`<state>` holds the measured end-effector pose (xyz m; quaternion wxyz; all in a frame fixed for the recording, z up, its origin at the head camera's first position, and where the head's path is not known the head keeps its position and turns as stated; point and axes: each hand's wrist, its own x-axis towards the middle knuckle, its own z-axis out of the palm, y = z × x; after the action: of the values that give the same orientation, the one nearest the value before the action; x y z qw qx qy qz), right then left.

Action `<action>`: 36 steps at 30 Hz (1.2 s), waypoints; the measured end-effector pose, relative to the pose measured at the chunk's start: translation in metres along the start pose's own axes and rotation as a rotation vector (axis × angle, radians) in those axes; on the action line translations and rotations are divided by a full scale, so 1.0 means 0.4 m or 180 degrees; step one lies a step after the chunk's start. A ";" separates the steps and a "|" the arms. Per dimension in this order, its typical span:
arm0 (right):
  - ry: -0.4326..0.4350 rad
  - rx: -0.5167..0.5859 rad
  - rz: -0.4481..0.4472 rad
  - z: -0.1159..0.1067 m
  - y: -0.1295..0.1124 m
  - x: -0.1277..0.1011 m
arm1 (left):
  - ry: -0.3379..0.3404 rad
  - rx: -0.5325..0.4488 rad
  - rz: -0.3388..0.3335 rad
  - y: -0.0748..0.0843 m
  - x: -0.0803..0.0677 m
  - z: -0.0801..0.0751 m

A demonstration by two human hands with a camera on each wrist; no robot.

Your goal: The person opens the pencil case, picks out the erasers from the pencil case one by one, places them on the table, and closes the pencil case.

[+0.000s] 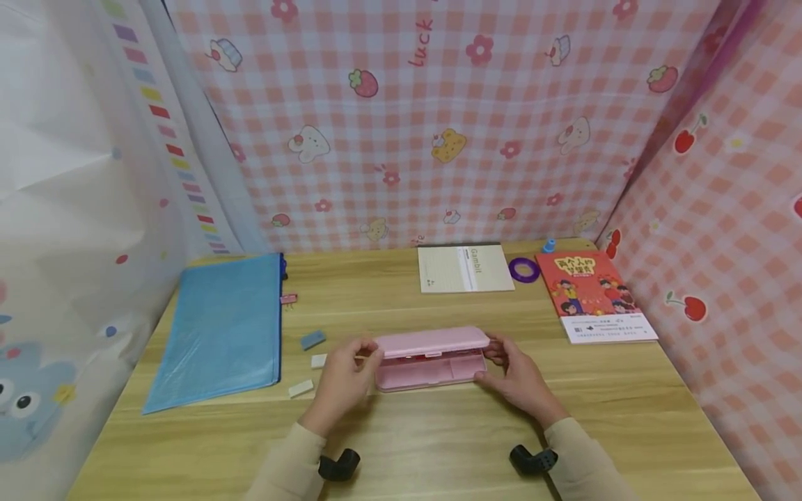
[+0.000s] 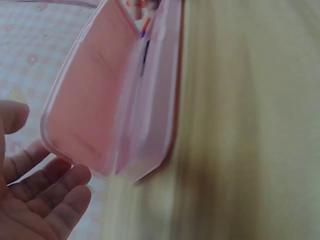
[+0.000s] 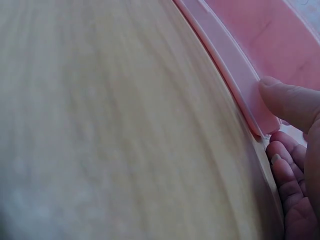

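Observation:
A pink pencil case (image 1: 432, 344) stands on the wooden table with its hinged lid partly raised. Inside, a few slim items show, blurred, in the left wrist view. My left hand (image 1: 344, 372) is at the lid's left end; in the left wrist view its loosely bent fingers (image 2: 60, 175) touch the lid's corner, while the thumb stays apart. At the other end, my right hand (image 1: 516, 376) holds the case, with the thumb (image 3: 285, 97) on the lower tray's edge and the other fingers around the end.
Left of the case lie a blue eraser (image 1: 312, 339), two white blocks (image 1: 301, 388) and a blue zip folder (image 1: 225, 327) with a pink clip (image 1: 288, 299). Behind are a notebook (image 1: 445, 268), a purple tape ring (image 1: 523, 270), a small blue object (image 1: 548, 245) and a red booklet (image 1: 592, 292).

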<state>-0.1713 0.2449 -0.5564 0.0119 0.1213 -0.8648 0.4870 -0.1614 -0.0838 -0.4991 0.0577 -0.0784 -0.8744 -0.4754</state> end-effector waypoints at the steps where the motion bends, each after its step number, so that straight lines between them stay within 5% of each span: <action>1: 0.0005 0.0015 -0.0043 0.001 0.003 0.000 | 0.0007 0.0051 0.0012 0.000 -0.004 0.004; 10: -0.0084 -0.0081 -0.0136 -0.002 0.006 -0.002 | 0.0079 0.0458 0.0038 -0.012 -0.030 0.033; 36: -0.0015 -0.0115 -0.0012 0.000 0.008 0.003 | 0.0265 0.0678 0.0108 -0.015 -0.052 0.067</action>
<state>-0.1731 0.2463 -0.5591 0.0129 0.1238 -0.8733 0.4710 -0.1429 -0.0664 -0.5221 0.1100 -0.0668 -0.9153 -0.3816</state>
